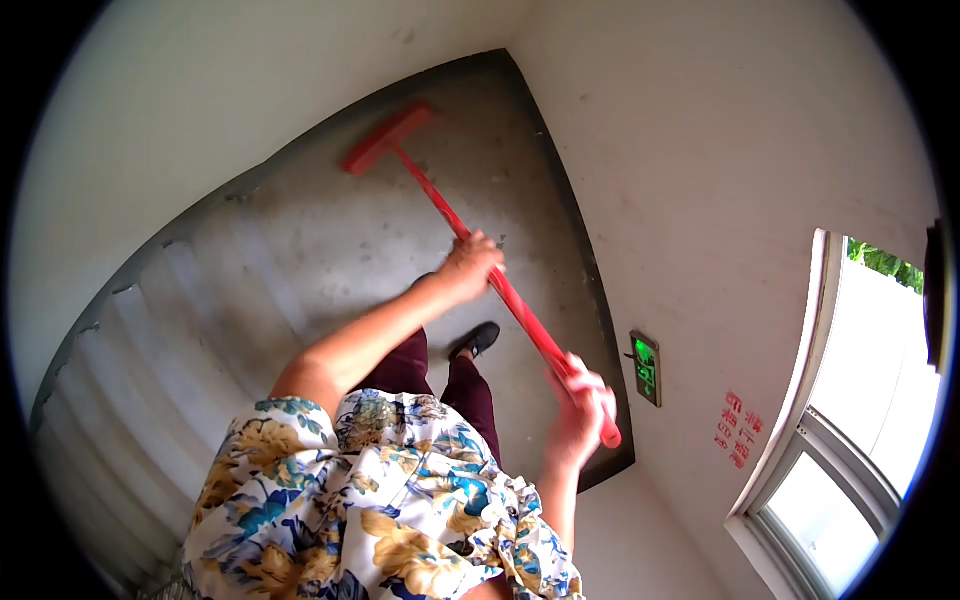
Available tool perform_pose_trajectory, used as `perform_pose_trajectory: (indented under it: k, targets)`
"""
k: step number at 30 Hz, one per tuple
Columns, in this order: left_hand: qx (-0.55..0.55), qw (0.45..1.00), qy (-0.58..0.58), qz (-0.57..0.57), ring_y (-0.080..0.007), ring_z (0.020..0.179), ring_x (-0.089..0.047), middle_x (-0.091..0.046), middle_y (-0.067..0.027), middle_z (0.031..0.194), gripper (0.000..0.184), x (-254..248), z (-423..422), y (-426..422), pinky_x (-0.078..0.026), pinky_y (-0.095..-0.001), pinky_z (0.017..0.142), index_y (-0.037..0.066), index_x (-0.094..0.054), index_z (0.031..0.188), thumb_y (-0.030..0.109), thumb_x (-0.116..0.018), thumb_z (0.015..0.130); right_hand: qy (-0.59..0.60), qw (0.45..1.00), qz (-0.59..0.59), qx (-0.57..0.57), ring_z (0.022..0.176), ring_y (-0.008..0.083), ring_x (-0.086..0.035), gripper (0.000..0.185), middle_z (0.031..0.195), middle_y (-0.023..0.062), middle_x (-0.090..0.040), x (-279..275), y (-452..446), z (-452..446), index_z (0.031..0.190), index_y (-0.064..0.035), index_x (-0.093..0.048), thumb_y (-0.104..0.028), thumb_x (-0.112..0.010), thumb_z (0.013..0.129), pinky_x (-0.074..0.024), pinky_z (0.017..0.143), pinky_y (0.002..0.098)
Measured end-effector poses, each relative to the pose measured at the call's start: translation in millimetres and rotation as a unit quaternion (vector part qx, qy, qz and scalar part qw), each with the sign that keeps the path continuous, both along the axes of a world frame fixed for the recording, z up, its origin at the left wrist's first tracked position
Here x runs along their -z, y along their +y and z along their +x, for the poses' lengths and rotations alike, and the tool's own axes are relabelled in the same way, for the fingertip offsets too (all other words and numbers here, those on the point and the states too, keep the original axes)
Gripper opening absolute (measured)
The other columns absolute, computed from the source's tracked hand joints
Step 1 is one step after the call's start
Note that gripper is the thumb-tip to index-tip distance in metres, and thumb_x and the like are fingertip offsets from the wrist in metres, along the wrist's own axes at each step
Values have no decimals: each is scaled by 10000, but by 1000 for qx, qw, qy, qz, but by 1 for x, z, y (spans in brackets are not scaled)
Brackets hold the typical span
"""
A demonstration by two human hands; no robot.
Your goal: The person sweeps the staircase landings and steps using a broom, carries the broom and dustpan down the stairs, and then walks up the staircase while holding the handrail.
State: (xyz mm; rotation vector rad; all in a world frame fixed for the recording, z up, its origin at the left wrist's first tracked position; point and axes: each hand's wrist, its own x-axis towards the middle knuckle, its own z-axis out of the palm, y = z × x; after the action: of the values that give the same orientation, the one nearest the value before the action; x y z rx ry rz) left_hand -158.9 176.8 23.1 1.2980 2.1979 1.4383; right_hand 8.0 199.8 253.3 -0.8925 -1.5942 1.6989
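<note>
A grey stairwell landing (480,135) meets pale walls (690,150), with steps (180,290) falling to one side; a green sign (646,368), red lettering (740,430) and a window (850,390) are on the wall at right. The red broom (520,312) slants across the landing, its long axis running from the head (388,138), out ahead and to the left, back to the handle's end close by the body. The left hand (472,267) wraps the handle partway along and is the nearer to the head; the right hand (580,408) grips just short of the end. The head lies crosswise to the handle, near the dark border (300,140); it is blurred, so I cannot tell whether it touches the floor.
</note>
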Motion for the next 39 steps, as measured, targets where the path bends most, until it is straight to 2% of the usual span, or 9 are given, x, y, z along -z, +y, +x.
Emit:
perform_pose_trajectory:
  k: [5, 7, 10, 13, 18, 29, 32, 36, 39]
  targets:
    - [-10, 999, -22, -41, -288, 871, -487, -555, -60, 784, 85, 75, -6, -1, -408, -413, 713, 105, -599, 680, 158, -661, 704, -6, 998, -61, -16, 1096, 324, -517, 142, 925, 129, -581, 42, -3, -16, 764, -38, -525, -118, -490, 876, -495, 843, 510]
    - [62, 998, -18, 6, -281, 832, -497, -560, -62, 755, 98, 94, 26, 18, -419, -396, 703, 116, -596, 650, 164, -675, 682, -77, 997, -12, 25, 1092, 313, -519, 143, 923, 128, -583, 34, -11, 3, 769, -25, -534, -113, -487, 872, -486, 852, 515]
    - [71, 995, -60, 48, -262, 813, -504, -562, -57, 742, 107, 41, 101, 46, -436, -379, 704, 140, -601, 640, 178, -700, 632, -145, 981, 31, 121, 1051, 303, -547, 170, 934, 135, -581, -13, -14, 45, 773, 2, -542, -131, -475, 855, -494, 837, 486]
    - [212, 967, -137, 23, -281, 862, -499, -560, -65, 791, 59, -4, 162, 62, -428, -413, 754, 125, -610, 693, 132, -661, 663, -184, 963, 93, 173, 1002, 309, -572, 182, 870, 141, -580, -54, -26, 80, 751, -5, -507, -143, -458, 860, -560, 727, 425]
    - [212, 966, -123, 83, -258, 784, -488, -507, -71, 718, 149, -59, 156, 61, -411, -383, 697, 90, -547, 656, 159, -663, 718, -135, 962, 166, 168, 1001, 377, -565, 253, 783, 129, -542, -92, -36, 74, 691, -32, -417, -182, -433, 894, -597, 682, 398]
    - [27, 990, -35, 135, -281, 784, -476, -483, -66, 729, 347, -51, 10, 78, -422, -366, 707, 73, -470, 605, 256, -760, 660, 43, 987, 72, 137, 1033, 349, -560, 181, 883, 152, -595, 16, 28, -10, 782, -25, -525, -172, -494, 883, -556, 740, 480]
    - [7, 999, -9, 46, -250, 822, -501, -524, -51, 687, 326, -15, 5, 92, -361, -462, 862, 88, -528, 585, 326, -711, 712, 46, 989, 37, 135, 1077, 339, -533, 159, 905, 132, -584, 43, 29, -29, 795, -43, -524, -169, -506, 890, -543, 793, 452]
    - [112, 993, 32, -25, -234, 856, -517, -558, -34, 711, 287, -2, 16, 91, -235, -545, 1008, 113, -614, 631, 370, -658, 751, 30, 989, 33, 144, 1088, 312, -525, 171, 945, 133, -571, 54, 17, -9, 811, -33, -520, -163, -477, 913, -532, 827, 438]
    - [233, 972, 25, 3, -253, 856, -538, -593, -38, 740, 291, 6, 65, 100, -261, -535, 1011, 111, -625, 648, 375, -628, 772, -1, 976, 59, 211, 1101, 311, -518, 204, 980, 138, -562, 50, -4, 31, 829, -9, -511, -176, -446, 928, -522, 844, 428]
